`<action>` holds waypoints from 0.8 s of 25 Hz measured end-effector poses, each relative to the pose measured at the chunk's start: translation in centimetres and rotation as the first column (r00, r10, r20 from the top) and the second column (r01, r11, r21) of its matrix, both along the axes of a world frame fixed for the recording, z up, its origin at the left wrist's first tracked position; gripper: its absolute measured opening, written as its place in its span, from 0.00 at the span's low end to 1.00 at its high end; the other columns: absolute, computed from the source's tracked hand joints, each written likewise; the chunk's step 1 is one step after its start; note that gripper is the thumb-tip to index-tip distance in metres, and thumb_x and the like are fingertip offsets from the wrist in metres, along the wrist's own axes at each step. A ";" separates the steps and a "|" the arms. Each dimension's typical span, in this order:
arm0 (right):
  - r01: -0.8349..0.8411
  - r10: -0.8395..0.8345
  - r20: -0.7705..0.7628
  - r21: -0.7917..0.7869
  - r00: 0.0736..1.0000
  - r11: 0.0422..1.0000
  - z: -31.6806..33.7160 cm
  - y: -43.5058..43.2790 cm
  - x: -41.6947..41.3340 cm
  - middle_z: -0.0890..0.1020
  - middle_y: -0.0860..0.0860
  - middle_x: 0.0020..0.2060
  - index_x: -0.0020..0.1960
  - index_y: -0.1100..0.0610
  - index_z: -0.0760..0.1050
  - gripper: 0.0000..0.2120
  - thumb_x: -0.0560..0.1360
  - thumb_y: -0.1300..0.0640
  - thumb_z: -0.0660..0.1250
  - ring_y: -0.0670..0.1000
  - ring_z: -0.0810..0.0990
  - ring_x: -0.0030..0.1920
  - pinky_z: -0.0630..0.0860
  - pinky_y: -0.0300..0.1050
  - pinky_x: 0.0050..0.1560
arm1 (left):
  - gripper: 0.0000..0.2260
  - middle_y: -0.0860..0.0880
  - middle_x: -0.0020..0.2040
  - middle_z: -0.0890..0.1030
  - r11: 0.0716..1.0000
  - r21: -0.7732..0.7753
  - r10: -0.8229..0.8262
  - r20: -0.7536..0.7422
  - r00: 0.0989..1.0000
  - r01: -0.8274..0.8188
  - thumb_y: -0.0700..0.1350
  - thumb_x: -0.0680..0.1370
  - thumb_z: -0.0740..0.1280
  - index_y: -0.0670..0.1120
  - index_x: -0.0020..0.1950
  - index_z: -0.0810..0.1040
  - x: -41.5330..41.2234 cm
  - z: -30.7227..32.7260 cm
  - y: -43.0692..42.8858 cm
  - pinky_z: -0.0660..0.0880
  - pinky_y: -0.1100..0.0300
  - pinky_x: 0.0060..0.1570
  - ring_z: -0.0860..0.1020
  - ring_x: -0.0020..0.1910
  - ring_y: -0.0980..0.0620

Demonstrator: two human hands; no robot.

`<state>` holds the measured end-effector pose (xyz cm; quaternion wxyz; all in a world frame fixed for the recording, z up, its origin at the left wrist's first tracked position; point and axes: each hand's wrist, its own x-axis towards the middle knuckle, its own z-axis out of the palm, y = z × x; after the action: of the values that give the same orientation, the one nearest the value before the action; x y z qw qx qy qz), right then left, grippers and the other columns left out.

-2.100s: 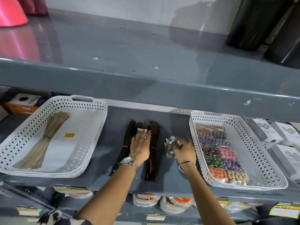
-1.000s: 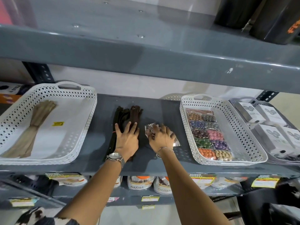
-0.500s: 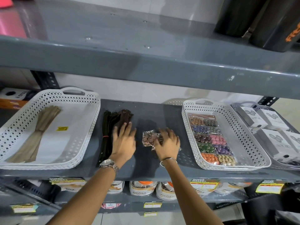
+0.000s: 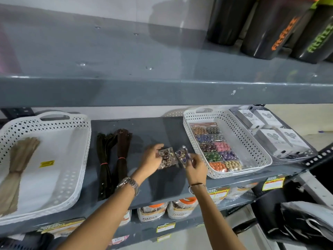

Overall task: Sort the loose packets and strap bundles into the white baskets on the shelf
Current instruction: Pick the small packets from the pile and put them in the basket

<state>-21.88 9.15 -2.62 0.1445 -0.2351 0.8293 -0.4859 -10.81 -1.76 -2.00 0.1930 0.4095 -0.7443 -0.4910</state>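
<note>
**Head view: both hands on the loose packets, mid-shelf**

Head camera gives me the grey shelf (image 4: 153,188) from above. My left hand (image 4: 151,157) has its fingers curled onto the left edge of a clear packet of brown beads (image 4: 166,159), which lies on the shelf. My right hand (image 4: 195,166) pinches a second packet, this one with purple beads (image 4: 182,155), by its right side, just beside the first. Whether that packet is lifted off the shelf I cannot tell.

Left of my hands, two dark strap bundles (image 4: 115,159) lie lengthwise on the bare shelf, each tied with a red band. Further left sits a white basket (image 4: 75,177) with a tan strap bundle (image 4: 17,165) and a small yellow label (image 4: 46,163) inside. To the right, near my right hand, a second white basket (image 4: 252,145) holds a sheet of bead packets (image 4: 215,146) in many colours along its left side. Beyond it stand grey boxes (image 4: 270,139). Black bottles (image 4: 270,27) stand on the shelf above.
</note>
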 end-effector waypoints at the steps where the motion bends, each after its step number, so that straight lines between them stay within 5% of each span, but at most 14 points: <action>1: 0.039 -0.025 0.119 -0.117 0.993 0.992 0.6 0.0 -0.2 0.77 0.57 0.35 0.39 0.54 0.73 0.10 0.74 0.67 0.62 0.55 0.76 0.37 0.75 0.51 0.39 | 0.20 0.39 0.68 0.73 0.981 0.190 0.003 -0.156 0.988 0.027 0.30 0.77 0.62 0.40 0.69 0.70 -0.6 0.7 0.0 0.75 0.56 0.57 0.76 0.61 0.46; 2: 0.063 -0.018 0.216 -0.203 0.976 0.977 1.2 0.2 -0.7 0.75 0.56 0.33 0.37 0.52 0.72 0.13 0.74 0.68 0.62 0.54 0.74 0.34 0.74 0.49 0.36 | 0.19 0.40 0.67 0.75 0.950 0.303 0.010 -0.269 0.963 0.074 0.32 0.78 0.63 0.40 0.69 0.70 -1.3 1.2 0.2 0.77 0.60 0.50 0.78 0.55 0.49; 4: 0.084 0.003 0.278 -0.301 0.961 0.950 3.0 0.6 -2.2 0.76 0.52 0.33 0.42 0.52 0.73 0.11 0.73 0.68 0.65 0.52 0.75 0.31 0.74 0.42 0.33 | 0.17 0.44 0.60 0.80 0.950 0.287 -0.031 -0.311 0.950 0.124 0.36 0.78 0.66 0.42 0.66 0.73 -2.9 2.2 0.9 0.75 0.69 0.40 0.78 0.43 0.58; 7: 0.044 -0.020 0.107 -0.220 0.994 0.975 5.2 1.6 -6.9 0.80 0.52 0.38 0.54 0.58 0.73 0.13 0.72 0.67 0.67 0.54 0.79 0.39 0.78 0.53 0.44 | 0.15 0.54 0.45 0.81 0.987 0.143 -0.039 -0.229 0.973 0.073 0.44 0.76 0.69 0.45 0.62 0.77 -5.9 3.5 2.9 0.72 0.75 0.34 0.76 0.40 0.60; 9: -0.018 0.018 0.029 -0.022 0.999 1.000 6.1 2.5 -10.4 0.82 0.58 0.48 0.57 0.61 0.74 0.13 0.73 0.67 0.66 0.56 0.80 0.44 0.80 0.53 0.49 | 0.15 0.53 0.47 0.81 0.990 0.019 -0.140 -0.078 0.987 0.142 0.48 0.76 0.68 0.49 0.63 0.76 -7.9 4.3 4.8 0.71 0.67 0.38 0.80 0.45 0.53; 11: -0.138 0.126 0.067 0.217 0.990 0.966 6.1 3.5 -13.2 0.80 0.57 0.55 0.53 0.62 0.77 0.09 0.75 0.68 0.64 0.49 0.78 0.38 0.81 0.33 0.33 | 0.15 0.52 0.53 0.83 0.944 -0.253 -0.162 0.196 0.967 0.209 0.50 0.77 0.66 0.51 0.63 0.76 -10.1 4.1 6.6 0.73 0.60 0.48 0.80 0.54 0.50; 12: -0.197 0.169 0.108 0.344 0.980 0.918 5.9 3.9 -14.1 0.79 0.54 0.54 0.53 0.61 0.78 0.09 0.76 0.69 0.63 0.44 0.74 0.35 0.75 0.25 0.24 | 0.15 0.50 0.59 0.81 0.890 -0.397 -0.101 0.304 0.947 0.222 0.50 0.78 0.65 0.50 0.64 0.76 -11.0 3.8 7.6 0.71 0.56 0.56 0.77 0.59 0.48; 14: -0.281 0.218 0.183 0.489 0.959 0.826 5.1 4.4 -15.8 0.78 0.50 0.46 0.62 0.64 0.75 0.16 0.76 0.69 0.63 0.41 0.69 0.33 0.71 0.25 0.21 | 0.16 0.48 0.67 0.76 0.806 -0.537 -0.007 0.410 0.912 0.247 0.48 0.78 0.63 0.47 0.66 0.74 -12.6 3.4 9.3 0.64 0.50 0.65 0.68 0.68 0.47; 17: -0.363 0.278 0.234 0.573 0.932 0.735 4.2 3.8 -16.6 0.79 0.59 0.55 0.67 0.65 0.71 0.20 0.75 0.67 0.64 0.44 0.74 0.35 0.75 0.36 0.36 | 0.12 0.48 0.65 0.78 0.799 -0.481 -0.049 0.545 0.837 0.360 0.40 0.77 0.63 0.46 0.58 0.80 -14.3 2.9 10.3 0.55 0.48 0.71 0.59 0.74 0.48; 20: -0.268 0.337 0.045 0.709 0.940 0.652 3.6 3.3 -15.9 0.78 0.59 0.63 0.65 0.61 0.74 0.18 0.75 0.62 0.65 0.56 0.79 0.57 0.76 0.46 0.57 | 0.12 0.48 0.60 0.81 0.842 -0.424 -0.022 0.590 0.807 0.333 0.36 0.75 0.63 0.45 0.52 0.83 -15.0 2.4 10.3 0.51 0.45 0.74 0.57 0.76 0.48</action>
<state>-37.76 12.48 0.95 0.2643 -0.3183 0.9060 -0.0893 -25.78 8.50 0.37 0.0171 0.3956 -0.9059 -0.1503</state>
